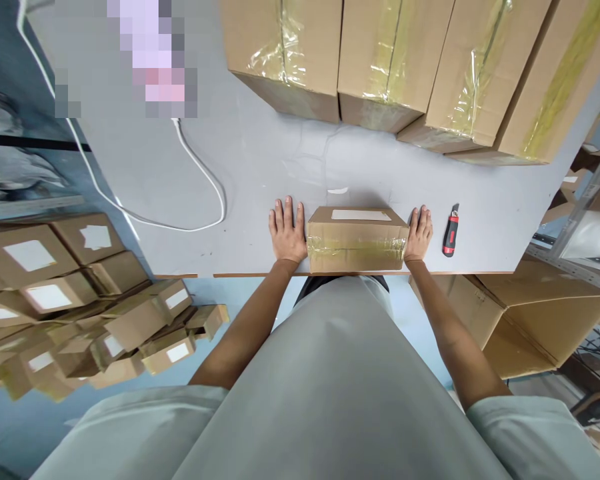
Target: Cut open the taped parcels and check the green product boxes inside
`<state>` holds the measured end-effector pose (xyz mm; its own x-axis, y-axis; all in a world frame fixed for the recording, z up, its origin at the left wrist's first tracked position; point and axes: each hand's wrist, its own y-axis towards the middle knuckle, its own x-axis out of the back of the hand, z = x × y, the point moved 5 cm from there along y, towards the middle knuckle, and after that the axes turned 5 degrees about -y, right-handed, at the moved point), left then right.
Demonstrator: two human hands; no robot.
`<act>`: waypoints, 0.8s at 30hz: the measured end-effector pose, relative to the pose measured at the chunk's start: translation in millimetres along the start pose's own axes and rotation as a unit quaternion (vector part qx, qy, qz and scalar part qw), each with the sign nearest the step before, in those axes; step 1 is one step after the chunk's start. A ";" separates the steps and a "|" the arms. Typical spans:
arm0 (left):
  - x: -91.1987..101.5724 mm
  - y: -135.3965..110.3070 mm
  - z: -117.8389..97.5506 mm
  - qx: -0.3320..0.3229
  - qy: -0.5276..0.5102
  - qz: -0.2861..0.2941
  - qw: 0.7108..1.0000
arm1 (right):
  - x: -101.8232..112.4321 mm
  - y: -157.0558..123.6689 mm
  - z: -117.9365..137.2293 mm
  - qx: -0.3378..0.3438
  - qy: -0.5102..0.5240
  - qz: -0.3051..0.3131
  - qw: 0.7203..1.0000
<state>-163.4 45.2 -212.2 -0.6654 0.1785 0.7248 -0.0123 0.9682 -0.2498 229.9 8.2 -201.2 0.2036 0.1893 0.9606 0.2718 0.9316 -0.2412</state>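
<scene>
A small cardboard box sealed with clear yellowish tape stands at the near edge of the grey table, a white label on one of its faces. My left hand lies flat on the tabletop just left of the box, fingers stretched forward and apart. On the other side, my right hand rests with fingers extended beside the box's right end. Both hands are at the box's ends, and neither grips it. A red and black utility knife lies to the right of my right hand.
Several large taped cartons stand along the table's far side. A white cable curls over the left part. Many labelled boxes are piled on the floor at left. An open carton sits below the table at right, near a metal shelf.
</scene>
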 end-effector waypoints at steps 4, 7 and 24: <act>-0.1 0.2 1.3 0.003 -0.007 0.002 1.000 | -4.0 -0.1 -2.5 0.001 -0.007 0.002 1.000; -0.9 0.0 2.3 0.000 -0.011 0.006 1.000 | -8.0 -0.2 -4.6 0.002 -0.005 0.003 1.000; -4.1 -0.8 9.1 -0.024 0.023 0.007 0.999 | -35.5 -3.6 -16.9 0.043 -0.041 -0.044 0.997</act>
<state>-167.4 42.2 -220.8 -0.6298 0.1992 0.7508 0.0330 0.9725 -0.2304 237.6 -7.1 -236.8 0.1032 0.1268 0.9865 0.2022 0.9684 -0.1457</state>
